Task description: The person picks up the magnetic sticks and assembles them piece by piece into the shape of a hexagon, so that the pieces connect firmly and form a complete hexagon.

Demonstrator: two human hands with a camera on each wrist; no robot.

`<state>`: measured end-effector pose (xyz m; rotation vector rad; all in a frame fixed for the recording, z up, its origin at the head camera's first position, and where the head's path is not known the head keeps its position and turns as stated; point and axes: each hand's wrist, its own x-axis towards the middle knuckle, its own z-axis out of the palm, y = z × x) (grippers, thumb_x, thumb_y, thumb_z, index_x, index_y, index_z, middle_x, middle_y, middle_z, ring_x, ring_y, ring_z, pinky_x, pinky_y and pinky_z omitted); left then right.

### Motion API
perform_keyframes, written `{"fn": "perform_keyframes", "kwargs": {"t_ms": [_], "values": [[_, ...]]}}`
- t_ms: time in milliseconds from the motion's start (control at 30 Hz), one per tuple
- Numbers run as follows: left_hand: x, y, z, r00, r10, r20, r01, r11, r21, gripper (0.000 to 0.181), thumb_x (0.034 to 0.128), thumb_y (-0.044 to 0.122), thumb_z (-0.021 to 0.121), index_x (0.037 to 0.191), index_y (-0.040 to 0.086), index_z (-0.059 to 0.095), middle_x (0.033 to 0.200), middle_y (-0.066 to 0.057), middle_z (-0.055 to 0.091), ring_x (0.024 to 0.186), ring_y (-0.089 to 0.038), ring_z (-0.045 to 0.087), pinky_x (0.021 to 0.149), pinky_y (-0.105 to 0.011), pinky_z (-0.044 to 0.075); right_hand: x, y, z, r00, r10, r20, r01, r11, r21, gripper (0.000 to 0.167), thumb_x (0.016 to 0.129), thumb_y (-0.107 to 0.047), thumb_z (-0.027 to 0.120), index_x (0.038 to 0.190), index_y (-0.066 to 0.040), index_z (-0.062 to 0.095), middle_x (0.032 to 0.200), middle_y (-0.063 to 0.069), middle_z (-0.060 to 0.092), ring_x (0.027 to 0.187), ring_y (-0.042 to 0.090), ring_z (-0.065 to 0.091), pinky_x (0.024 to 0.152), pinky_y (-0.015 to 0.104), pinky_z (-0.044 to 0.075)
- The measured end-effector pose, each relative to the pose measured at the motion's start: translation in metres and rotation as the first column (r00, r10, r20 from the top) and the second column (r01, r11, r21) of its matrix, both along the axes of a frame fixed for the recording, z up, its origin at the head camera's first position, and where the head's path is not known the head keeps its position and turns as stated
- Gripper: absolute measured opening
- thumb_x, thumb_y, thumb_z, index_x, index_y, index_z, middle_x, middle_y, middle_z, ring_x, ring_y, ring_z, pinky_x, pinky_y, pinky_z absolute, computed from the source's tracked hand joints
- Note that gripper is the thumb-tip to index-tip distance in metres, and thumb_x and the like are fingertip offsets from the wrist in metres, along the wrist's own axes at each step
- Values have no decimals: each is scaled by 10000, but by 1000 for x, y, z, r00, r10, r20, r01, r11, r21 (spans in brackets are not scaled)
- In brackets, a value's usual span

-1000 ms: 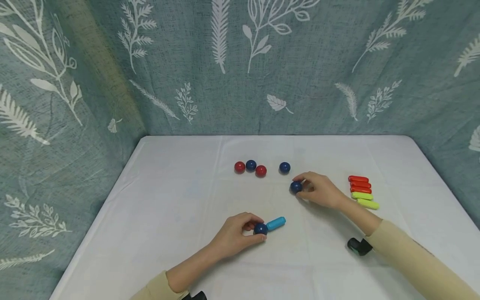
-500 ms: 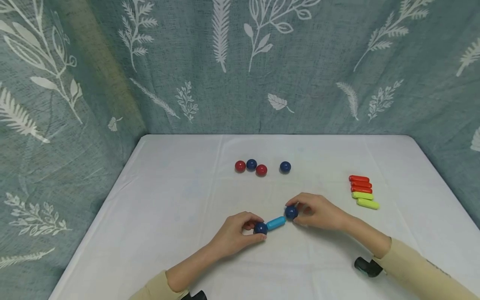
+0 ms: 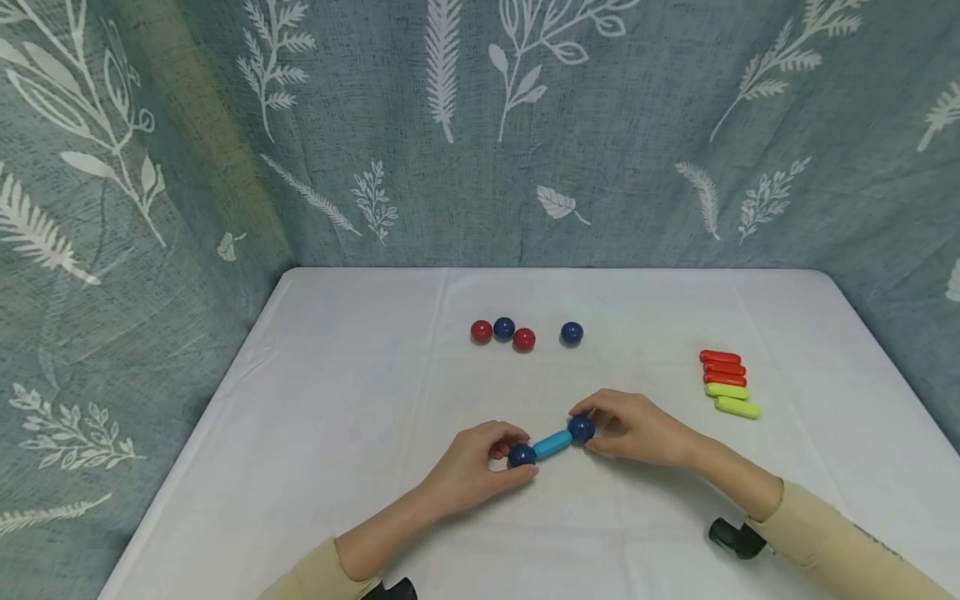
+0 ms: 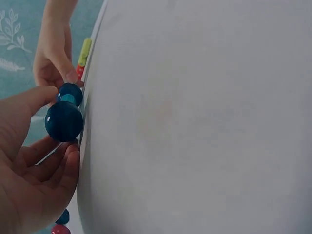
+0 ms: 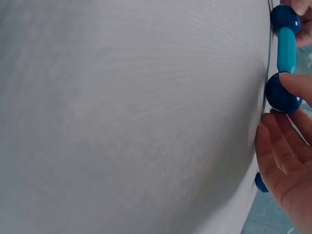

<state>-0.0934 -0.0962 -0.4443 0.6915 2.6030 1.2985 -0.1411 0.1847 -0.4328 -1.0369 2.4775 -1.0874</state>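
Observation:
Between the hands, a light-blue rod [image 3: 552, 445] runs from one dark-blue ball to another, touching both. My left hand [image 3: 480, 460] holds the nearer dark-blue ball [image 3: 521, 456] between thumb and fingers at the rod's left end. At its right end, my right hand [image 3: 641, 428] pinches the other dark-blue ball [image 3: 581, 428]. In the right wrist view the rod [image 5: 286, 48] meets both balls in one line. The left wrist view looks along it, so the left ball [image 4: 64, 122] covers most of the rod.
Farther back on the white table [image 3: 360, 375] sit a red ball [image 3: 482, 332], a blue ball [image 3: 504, 328] and another red ball [image 3: 524, 339] in a cluster. A separate blue ball [image 3: 572, 334] lies to their right. Red rods [image 3: 723, 368] and yellow-green rods [image 3: 737, 407] are lined up at the right.
My right hand has brought its dark-blue ball toward me and slightly left, from apart to touching the rod's right end. My left hand has stayed nearly still.

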Motion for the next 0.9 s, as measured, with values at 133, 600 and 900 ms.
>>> {"fn": "perform_keyframes", "kwargs": {"t_ms": [133, 600, 900], "values": [[-6, 11, 4, 999, -17, -32, 15, 999, -41, 395, 861, 320, 749, 1171, 94, 654, 988, 37, 647, 873, -78, 567, 780, -247, 490, 1, 1, -1, 1000, -8, 3, 8, 1000, -1, 393, 866, -111, 740, 1237, -77, 616, 1146, 0, 644, 963, 120, 591, 837, 313, 520], [-30, 67, 11, 991, -77, -109, 48, 968, -248, 471, 908, 388, 669, 1258, 81, 595, 1098, -29, 630, 936, -126, 577, 783, -264, 492, 5, 20, 2, 997, -76, 15, 75, 997, 26, 365, 871, -152, 741, 1213, -86, 633, 1139, 15, 650, 981, 172, 593, 833, 290, 523], [-31, 71, 7, 984, -110, -141, 67, 957, -281, 368, 939, 362, 638, 1229, 136, 623, 1128, -5, 628, 1025, -131, 596, 861, -290, 502, 6, 50, 5, 970, -229, -84, 232, 972, 23, 294, 872, -86, 724, 1161, -86, 670, 1089, 8, 675, 911, 130, 600, 774, 276, 534]]}}
